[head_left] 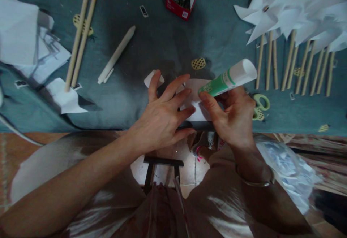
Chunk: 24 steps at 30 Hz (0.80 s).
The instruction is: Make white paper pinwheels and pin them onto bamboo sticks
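Note:
My right hand [233,111] is wrapped round a green and white glue stick [221,82], which tilts with its lower end down at a white piece of paper [199,113] near the table's front edge. Fingers spread, my left hand [168,113] rests over the left part of that paper. A small white cap [154,79] stands just behind the left forefinger and thumb. The glue stick's working tip is hidden by my right thumb and the angle. Partly behind my right hand lies a pair of green-handled scissors [260,104].
White paper pinwheels [271,10] on wooden sticks lie at the back right. A red box [177,7] of small dark metal pieces sits at the back. Leftward are a white pen [118,53], two wooden sticks [78,43] and paper sheets [18,32]. A plastic bag [287,169] is below right.

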### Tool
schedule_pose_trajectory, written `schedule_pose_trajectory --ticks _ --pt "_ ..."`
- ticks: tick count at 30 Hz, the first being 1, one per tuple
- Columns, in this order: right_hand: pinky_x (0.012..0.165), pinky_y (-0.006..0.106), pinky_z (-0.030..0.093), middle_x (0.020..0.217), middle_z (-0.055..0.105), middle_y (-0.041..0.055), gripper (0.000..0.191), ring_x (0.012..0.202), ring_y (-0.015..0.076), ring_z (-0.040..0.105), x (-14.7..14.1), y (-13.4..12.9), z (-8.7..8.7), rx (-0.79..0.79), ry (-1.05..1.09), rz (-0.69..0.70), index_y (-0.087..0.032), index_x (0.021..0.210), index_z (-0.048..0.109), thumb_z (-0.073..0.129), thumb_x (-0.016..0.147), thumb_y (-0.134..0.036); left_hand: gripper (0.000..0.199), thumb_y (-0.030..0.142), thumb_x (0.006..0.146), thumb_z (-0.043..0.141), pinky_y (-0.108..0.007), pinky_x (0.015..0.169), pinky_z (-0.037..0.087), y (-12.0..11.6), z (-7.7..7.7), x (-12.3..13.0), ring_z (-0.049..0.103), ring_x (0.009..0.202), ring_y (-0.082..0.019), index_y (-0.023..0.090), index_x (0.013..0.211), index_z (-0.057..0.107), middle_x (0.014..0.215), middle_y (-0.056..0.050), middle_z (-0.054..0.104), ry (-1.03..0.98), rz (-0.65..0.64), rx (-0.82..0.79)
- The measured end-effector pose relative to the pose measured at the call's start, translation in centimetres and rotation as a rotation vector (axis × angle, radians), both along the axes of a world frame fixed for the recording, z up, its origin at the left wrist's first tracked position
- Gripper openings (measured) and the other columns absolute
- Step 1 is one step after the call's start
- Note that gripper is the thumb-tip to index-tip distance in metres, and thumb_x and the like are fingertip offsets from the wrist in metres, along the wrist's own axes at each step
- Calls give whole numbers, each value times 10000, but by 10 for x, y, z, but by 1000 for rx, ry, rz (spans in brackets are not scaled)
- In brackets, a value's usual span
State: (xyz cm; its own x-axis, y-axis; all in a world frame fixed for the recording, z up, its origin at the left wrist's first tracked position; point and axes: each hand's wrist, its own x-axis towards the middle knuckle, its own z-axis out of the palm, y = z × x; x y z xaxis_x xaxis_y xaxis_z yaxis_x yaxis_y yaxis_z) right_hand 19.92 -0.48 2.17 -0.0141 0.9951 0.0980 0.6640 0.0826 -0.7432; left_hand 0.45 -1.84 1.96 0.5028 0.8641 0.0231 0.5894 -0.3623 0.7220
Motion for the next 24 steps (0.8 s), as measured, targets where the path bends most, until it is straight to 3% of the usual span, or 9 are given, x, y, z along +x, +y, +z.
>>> schedule_pose_trajectory --ticks 6,12,20,24 --pt "754 370 559 766 715 26 282 828 237 714 -2 1 4 -22 -18 34 -241 895 636 711 856 -510 350 501 763 785 -714 1201 108 1 1 0 283 1490 -426 240 987 719 1302 -77 655 -108 42 -70" --pt "751 373 538 764 701 16 245 824 240 698 -5 1 13 -60 -30 89 -262 900 628 699 869 -494 315 474 771 785 -720 1194 128 0 -1 -1 287 1485 -435 243 974 715 1321 -76 638 -94 7 -36" --pt "702 341 504 778 702 38 186 748 222 675 -5 1 21 -27 -155 165 -253 910 627 681 890 -430 290 473 824 740 -735 1190 -35 0 1 -2 274 1501 -424 236 987 714 1352 -72 632 21 -62 111" --pt "666 331 518 760 708 29 208 700 211 676 -3 0 21 51 -259 214 -234 910 620 652 899 -439 305 505 841 715 -759 1176 -43 1 -3 -1 312 1488 -418 238 990 717 1305 -55 653 22 -55 174"
